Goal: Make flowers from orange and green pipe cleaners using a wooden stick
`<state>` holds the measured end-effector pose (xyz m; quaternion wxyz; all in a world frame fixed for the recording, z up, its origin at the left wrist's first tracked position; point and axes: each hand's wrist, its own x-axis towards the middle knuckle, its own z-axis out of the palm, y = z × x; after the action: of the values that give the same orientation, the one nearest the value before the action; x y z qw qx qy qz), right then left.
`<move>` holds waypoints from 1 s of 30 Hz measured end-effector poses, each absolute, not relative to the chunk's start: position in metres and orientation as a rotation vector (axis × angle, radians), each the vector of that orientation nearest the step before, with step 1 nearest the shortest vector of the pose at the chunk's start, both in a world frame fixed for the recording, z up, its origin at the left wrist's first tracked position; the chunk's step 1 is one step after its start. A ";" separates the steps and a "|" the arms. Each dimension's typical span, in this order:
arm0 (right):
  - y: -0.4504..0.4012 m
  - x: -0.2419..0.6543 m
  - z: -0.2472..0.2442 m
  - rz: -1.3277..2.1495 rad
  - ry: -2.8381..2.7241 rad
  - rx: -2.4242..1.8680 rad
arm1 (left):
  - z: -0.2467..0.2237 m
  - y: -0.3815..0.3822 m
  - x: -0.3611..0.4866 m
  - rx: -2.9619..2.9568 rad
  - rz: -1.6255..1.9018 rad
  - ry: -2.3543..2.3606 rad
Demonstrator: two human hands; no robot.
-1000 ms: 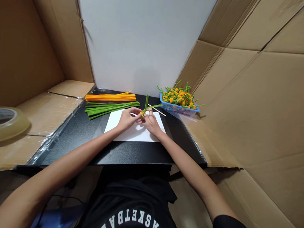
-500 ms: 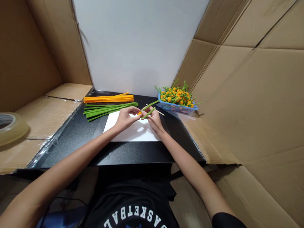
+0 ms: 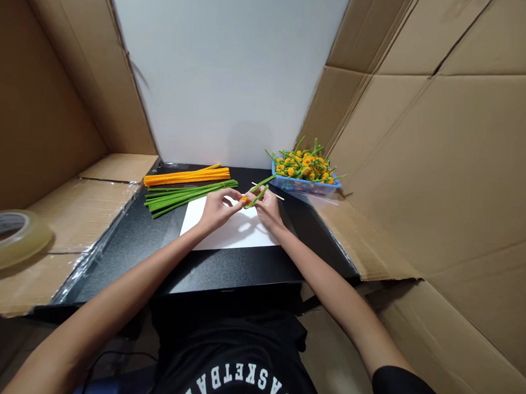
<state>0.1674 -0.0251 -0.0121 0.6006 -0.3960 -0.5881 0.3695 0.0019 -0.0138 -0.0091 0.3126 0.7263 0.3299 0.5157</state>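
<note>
Above the white sheet point(image 3: 227, 236), my left hand point(image 3: 220, 208) and my right hand point(image 3: 268, 207) meet fingertip to fingertip. Between them is a small orange piece point(image 3: 244, 200), pinched by my left thumb and fingers. My right fingers are closed on a bent green fuzzy stem point(image 3: 259, 196) joined to it, with its two ends pointing up and to the right. A thin pale stick point(image 3: 280, 197) shows behind my right hand; whether it is held or lying down I cannot tell.
Orange fuzzy stems point(image 3: 188, 176) and green ones point(image 3: 181, 197) lie at the back left of the black table point(image 3: 234, 269). A blue basket point(image 3: 306, 185) of orange and green pieces stands at the back right. A tape roll point(image 3: 28, 240) rests on cardboard at the left; cardboard walls flank the table.
The view has shifted and tilted slightly. More of the orange piece shows between my fingers, and the bent green stem has turned a little. Both hands keep their hold.
</note>
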 end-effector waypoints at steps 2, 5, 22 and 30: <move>-0.025 0.168 -0.011 0.835 -1.378 -0.928 | -0.008 -0.015 0.001 1.945 1.378 0.852; -0.025 0.170 -0.009 0.860 -1.398 -0.899 | -0.009 -0.015 0.001 1.939 1.374 0.836; -0.020 0.188 -0.002 1.042 -1.669 -0.768 | -0.007 -0.008 0.001 1.212 0.937 0.659; -0.014 0.187 -0.003 1.042 -1.692 -0.753 | -0.008 -0.007 0.003 1.163 0.942 0.585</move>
<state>0.1865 -0.0137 -0.0035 0.4869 -0.3095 -0.6955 0.4283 0.0031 -0.0068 -0.0084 0.6941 0.5211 0.2619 0.4220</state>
